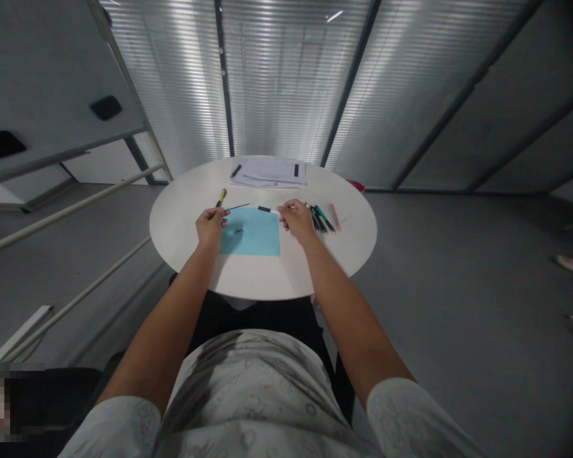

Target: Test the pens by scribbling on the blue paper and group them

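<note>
My left hand [211, 226] pinches a thin dark stick-like piece [239, 206] that points right, above the top left part of a light blue sheet [255, 238]. In my right hand [296, 219], closed over the sheet's top right corner, is a white marker with a black end [265, 209] pointing left. A small dark item [239, 231] lies on the blue sheet. Just beyond my left hand rests a yellow and black pen [221, 196].
Right of my right hand, several markers [323, 218] and a pink stick [335, 217] lie on the round white table [262, 280]. White papers [270, 173] with a dark pen are at the far edge, near a red item [356, 185]. Left stands a board on a metal frame.
</note>
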Demonstrator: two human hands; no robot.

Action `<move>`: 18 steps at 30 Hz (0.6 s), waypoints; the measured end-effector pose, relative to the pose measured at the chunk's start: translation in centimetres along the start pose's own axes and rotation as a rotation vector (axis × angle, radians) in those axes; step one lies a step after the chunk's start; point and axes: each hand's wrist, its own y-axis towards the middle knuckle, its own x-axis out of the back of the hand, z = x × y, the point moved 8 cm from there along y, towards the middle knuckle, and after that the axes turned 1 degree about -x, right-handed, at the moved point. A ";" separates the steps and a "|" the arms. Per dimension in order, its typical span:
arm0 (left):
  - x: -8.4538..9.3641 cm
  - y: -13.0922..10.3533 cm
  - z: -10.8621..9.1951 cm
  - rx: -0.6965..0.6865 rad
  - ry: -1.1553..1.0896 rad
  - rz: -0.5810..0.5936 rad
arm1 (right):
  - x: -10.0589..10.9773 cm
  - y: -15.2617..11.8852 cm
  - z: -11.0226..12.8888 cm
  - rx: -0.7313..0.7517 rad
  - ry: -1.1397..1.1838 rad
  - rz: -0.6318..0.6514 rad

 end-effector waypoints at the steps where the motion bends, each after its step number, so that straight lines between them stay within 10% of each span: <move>1: -0.1 0.0 0.0 -0.016 0.032 0.016 | -0.2 -0.1 0.0 0.004 -0.033 0.002; 18: -1.2 -0.6 -0.2 -0.072 0.167 0.113 | 0.2 0.3 -0.5 0.048 -0.176 -0.024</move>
